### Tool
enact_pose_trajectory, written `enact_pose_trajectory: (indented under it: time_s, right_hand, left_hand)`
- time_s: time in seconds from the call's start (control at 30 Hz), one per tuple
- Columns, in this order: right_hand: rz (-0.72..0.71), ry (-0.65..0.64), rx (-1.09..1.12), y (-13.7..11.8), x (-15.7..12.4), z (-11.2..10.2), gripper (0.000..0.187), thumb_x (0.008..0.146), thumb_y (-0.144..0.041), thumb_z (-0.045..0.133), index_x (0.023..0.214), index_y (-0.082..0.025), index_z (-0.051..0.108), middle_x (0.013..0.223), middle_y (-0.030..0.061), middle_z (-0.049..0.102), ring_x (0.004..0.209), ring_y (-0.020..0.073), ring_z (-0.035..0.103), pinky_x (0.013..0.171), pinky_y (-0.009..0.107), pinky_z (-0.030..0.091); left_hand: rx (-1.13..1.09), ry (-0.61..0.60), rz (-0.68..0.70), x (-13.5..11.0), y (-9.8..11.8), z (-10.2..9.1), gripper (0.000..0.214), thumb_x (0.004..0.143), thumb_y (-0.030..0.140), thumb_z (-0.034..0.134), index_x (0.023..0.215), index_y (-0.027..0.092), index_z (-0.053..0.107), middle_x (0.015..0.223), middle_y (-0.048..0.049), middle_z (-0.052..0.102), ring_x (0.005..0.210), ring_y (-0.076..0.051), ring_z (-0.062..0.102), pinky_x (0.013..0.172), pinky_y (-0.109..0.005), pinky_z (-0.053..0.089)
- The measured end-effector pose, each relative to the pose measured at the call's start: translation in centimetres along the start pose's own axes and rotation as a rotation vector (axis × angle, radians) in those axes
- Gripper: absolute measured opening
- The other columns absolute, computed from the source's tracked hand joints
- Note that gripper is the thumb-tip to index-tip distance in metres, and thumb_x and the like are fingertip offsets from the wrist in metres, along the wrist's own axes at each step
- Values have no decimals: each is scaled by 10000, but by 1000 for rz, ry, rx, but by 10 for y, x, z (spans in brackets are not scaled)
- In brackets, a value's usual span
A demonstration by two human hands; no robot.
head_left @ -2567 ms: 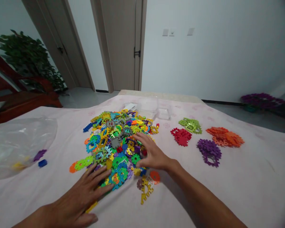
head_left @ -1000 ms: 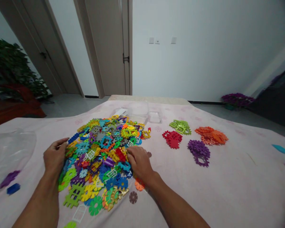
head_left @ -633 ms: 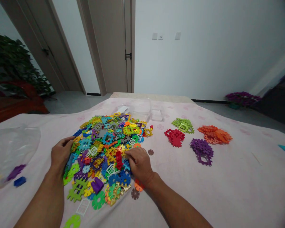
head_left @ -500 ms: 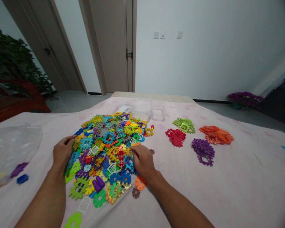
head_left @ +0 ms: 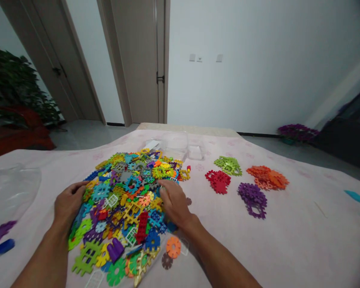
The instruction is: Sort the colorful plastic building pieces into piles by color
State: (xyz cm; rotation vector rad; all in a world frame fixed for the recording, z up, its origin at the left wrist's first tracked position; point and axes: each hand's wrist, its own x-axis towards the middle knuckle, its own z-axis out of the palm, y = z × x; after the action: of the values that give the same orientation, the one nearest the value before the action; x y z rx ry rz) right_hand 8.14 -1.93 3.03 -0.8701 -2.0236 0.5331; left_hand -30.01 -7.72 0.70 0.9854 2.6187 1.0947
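A big heap of mixed plastic building pieces [head_left: 129, 200] in many colours lies on the pink cloth. My left hand [head_left: 68, 203] rests against the heap's left edge, fingers curled inward among the pieces. Over on the right side, my right hand [head_left: 175, 202] has its fingers bent down into the heap. What either hand grips is hidden. A long red piece [head_left: 142, 227] lies between the hands, near a purple arch-shaped piece [head_left: 115, 249] and a green snowflake disc [head_left: 116, 273]. An orange disc [head_left: 173, 247] sits below my right wrist.
Sorted piles lie to the right: red [head_left: 218, 181], light green [head_left: 228, 165], purple [head_left: 252, 198] and orange [head_left: 268, 177]. Clear plastic containers [head_left: 175, 145] stand behind the heap. A transparent bag [head_left: 12, 192] and a blue piece [head_left: 5, 246] are at the left.
The view has shifted slightly. My right hand has moved a little farther into the heap's right side, and the red piece has turned and shifted. My left hand stays at the left edge.
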Motion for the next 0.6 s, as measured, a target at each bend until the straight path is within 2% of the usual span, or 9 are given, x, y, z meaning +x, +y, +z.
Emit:
enact_pose_trajectory:
  time_s: [0.07, 0.13, 0.23, 0.33, 0.47, 0.6]
  right_hand:
    - [103, 12, -145, 14, 24, 3, 418, 1003, -326, 459, 1380, -183, 569, 1429, 122, 575, 1336, 249, 485, 1148, 449, 334]
    - [154, -74, -241, 22, 46, 7, 458, 1012, -346, 452, 1437, -186, 514, 1489, 125, 516, 1379, 259, 435, 1172, 467, 287]
    - [163, -227, -282, 15, 61, 20, 454, 1029, -411, 428, 1447, -246, 498, 1472, 91, 539, 1367, 261, 444, 1167, 505, 258]
    - [134, -273, -256, -10, 55, 34, 496, 1022, -477, 431, 1474, -273, 452, 1459, 81, 550, 1347, 272, 457, 1160, 553, 232]
    - [19, -345, -182, -51, 35, 46, 531, 1004, -518, 460, 1483, -290, 430, 1463, 73, 546, 1342, 278, 460, 1160, 582, 216]
    - [-173, -433, -61, -71, 27, 47, 434, 1028, -471, 438, 1408, -282, 527, 1460, 47, 560, 1335, 223, 483, 1111, 467, 348]
  left_hand:
    - [21, -8, -8, 0, 1, 0, 447, 863, 460, 526, 1191, 237, 735, 1008, -53, 742, 855, -235, 653, 725, -318, 465]
    - [30, -11, -4, 1, 3, 0, 459, 869, 467, 518, 1204, 235, 729, 1018, -60, 741, 877, -245, 656, 752, -331, 474]
    - [4, -26, 29, 2, 6, 2, 468, 871, 478, 515, 1200, 222, 730, 1063, -72, 742, 935, -262, 662, 800, -348, 487]
    - [-27, -42, 53, 4, 6, 4, 485, 870, 507, 518, 1211, 230, 724, 1104, -71, 740, 974, -273, 664, 846, -367, 497]
    - [-92, -57, 79, 8, 1, 6, 499, 887, 523, 494, 1218, 224, 718, 1147, -60, 736, 1056, -272, 652, 923, -369, 486]
    - [-125, -83, 63, 10, -4, 7, 490, 891, 519, 493, 1212, 218, 711, 1177, -56, 725, 1089, -264, 644, 932, -347, 473]
